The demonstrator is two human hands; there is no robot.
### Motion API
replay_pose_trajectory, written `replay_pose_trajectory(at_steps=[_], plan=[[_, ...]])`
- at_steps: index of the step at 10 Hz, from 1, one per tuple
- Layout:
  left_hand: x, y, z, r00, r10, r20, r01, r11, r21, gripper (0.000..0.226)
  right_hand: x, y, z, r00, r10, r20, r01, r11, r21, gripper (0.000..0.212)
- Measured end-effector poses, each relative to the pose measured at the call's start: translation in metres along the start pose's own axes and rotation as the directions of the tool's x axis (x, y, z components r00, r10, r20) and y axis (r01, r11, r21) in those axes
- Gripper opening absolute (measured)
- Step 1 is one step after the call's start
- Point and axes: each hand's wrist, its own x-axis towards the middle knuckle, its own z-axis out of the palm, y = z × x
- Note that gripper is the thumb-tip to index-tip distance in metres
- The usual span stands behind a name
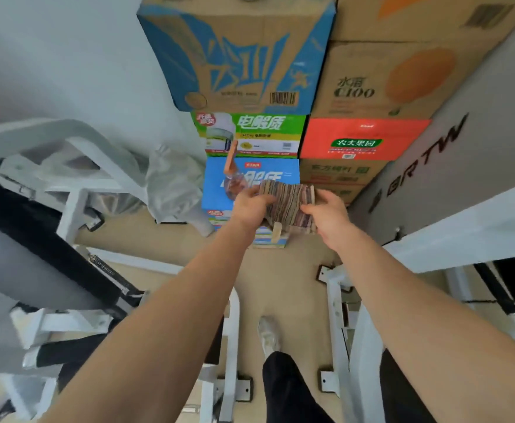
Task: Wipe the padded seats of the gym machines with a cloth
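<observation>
Both your left hand (251, 206) and right hand (326, 215) pinch the cloth (286, 201) by its side edges before the stacked boxes (363, 138); it looks soft, light and floppy.

The left hand (251, 206) and right hand (326, 216) grip opposite edges of a striped brown-and-grey cloth (286, 199). Stacked printed cardboard boxes (250, 56) stand behind it.

Place: I read this as a gym, a back corner doubling as storage | Evidence: white steel machine frames (76, 141) either side of me, a black pad (36, 233) at left, a lettered machine panel (479, 141) at right | Storage: drink cartons (244, 56) stacked against the wall on a beige floor (293, 270)
</observation>
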Motion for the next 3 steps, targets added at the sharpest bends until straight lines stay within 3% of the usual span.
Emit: replay_pose_trajectory(at_steps=[1, 2, 3], plan=[[0.048, 0.022, -0.002, 0.987, 0.11, -0.118, -0.062, 0.933, 0.354, 0.066, 0.045, -0.03, 0.005, 0.999, 0.039, -0.03, -0.042, 0.994, -0.103, 0.087], [0.072, 0.021, -0.019, 0.976, 0.201, -0.082, -0.135, 0.859, 0.493, 0.078, 0.06, -0.044, 0.003, 0.995, 0.033, -0.09, -0.057, 0.959, -0.278, 0.077], [0.066, 0.02, -0.033, 0.985, 0.158, -0.068, -0.059, 0.68, 0.731, 0.036, 0.045, -0.053, 0.002, 0.996, 0.042, -0.079, -0.067, 0.933, -0.354, 0.063]])
